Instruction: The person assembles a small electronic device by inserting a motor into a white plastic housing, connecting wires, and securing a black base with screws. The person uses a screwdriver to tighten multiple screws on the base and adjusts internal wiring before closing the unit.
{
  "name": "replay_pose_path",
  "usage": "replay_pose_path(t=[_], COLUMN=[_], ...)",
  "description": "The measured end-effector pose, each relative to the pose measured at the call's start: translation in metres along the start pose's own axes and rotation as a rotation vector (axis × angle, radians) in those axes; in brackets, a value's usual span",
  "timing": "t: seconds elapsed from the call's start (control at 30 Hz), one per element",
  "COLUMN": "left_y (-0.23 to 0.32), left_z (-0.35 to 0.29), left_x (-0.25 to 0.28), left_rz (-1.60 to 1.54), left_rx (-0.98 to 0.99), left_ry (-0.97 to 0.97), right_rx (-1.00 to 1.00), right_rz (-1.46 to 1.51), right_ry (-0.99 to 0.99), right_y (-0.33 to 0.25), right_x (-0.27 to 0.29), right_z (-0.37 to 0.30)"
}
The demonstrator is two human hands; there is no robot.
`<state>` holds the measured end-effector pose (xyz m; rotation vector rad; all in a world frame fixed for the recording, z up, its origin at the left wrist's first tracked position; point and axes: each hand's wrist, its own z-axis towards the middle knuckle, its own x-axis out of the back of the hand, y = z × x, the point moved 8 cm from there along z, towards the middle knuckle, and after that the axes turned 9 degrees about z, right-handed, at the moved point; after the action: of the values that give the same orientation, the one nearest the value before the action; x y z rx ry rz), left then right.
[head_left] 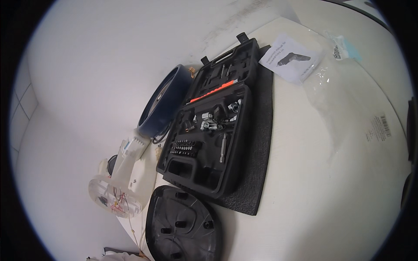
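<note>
Neither of my hands is in the head view. An open black tool case (237, 174) lies on a black foam sheet (261, 143). Its tray holds silver sockets (207, 116), rows of small screwdriver bits (183, 148) and a bit holder with a metal shaft (223, 148). An orange strip (213, 91) lies along the hinge between tray and lid. Nearest the lower edge is a black plastic shell (191, 217) with rounded sides, its hollow inside with several posts facing up.
A dark blue round housing (148, 117) leans behind the case. Left of it are a white plastic part (130, 156) and a clear bowl with wires (104, 193). An instruction leaflet (291, 61) and a clear plastic bag (348, 117) lie right on the white table (296, 209).
</note>
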<state>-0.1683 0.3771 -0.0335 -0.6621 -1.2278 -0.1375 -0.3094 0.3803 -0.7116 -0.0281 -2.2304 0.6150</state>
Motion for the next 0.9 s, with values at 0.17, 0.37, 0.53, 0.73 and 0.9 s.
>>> replay_pose_path(t=[0.17, 0.37, 0.53, 0.73, 0.9], left_y=[0.001, 0.0, -0.003, 0.0, -0.003], left_z=[0.002, -0.001, -0.002, -0.006, 0.0], left_x=[0.004, 0.005, 0.003, 0.003, 0.002], left_rz=[-0.079, -0.064, -0.164, -0.13, -0.104], left_rx=[-0.043, -0.053, 0.046, 0.016, 0.068], left_ry=[0.072, 0.112, 0.068, 0.1, 0.066], right_rx=[-0.014, -0.04, -0.057, -0.069, -0.102], right_rz=[0.021, 0.074, 0.096, 0.128, 0.163], right_ry=[-0.001, 0.01, 0.011, 0.019, 0.043], right_y=[-0.001, -0.004, 0.0, -0.001, 0.005], right_x=[-0.007, -0.012, -0.016, -0.018, -0.014], right_z=[0.005, 0.004, 0.004, 0.0, -0.003])
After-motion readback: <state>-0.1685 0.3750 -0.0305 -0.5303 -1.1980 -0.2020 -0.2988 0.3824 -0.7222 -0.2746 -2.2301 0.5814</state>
